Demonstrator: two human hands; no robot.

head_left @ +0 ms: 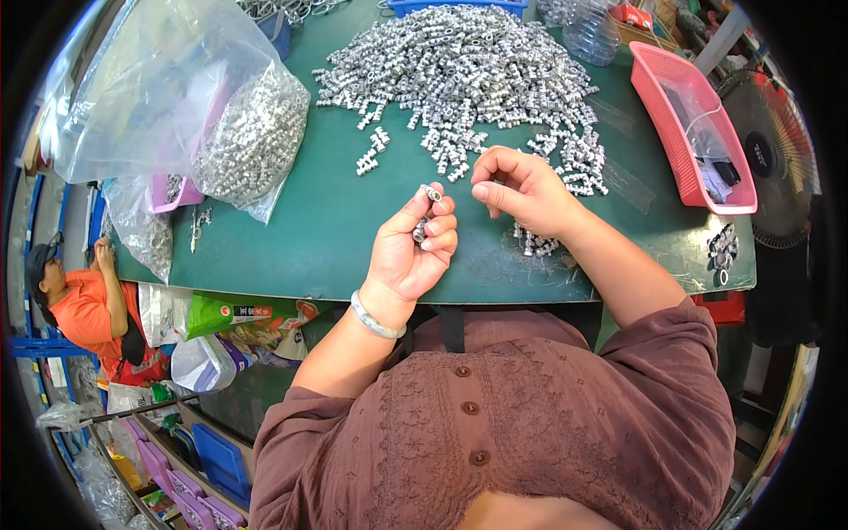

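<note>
My left hand (411,252) is raised just above the near part of the green table (283,256). Its thumb and index finger pinch a small silvery metal fitting (433,194) with a round opening, and another metal piece (420,231) is tucked under the curled fingers. Just to the right, my right hand (527,194) is bent with thumb and fingers drawn together; whatever they may hold is hidden or too small to make out. Beyond both hands spreads a large heap of similar metal fittings (468,71). Several more fittings (536,243) lie beneath my right wrist.
At left, a clear plastic bag (252,132) full of small metal parts leans by a purple basket (181,196). A pink basket (654,97) stands at right, beside a black fan (761,155). Linked metal rings (723,252) lie near the right edge. Another person (84,309) works at far left.
</note>
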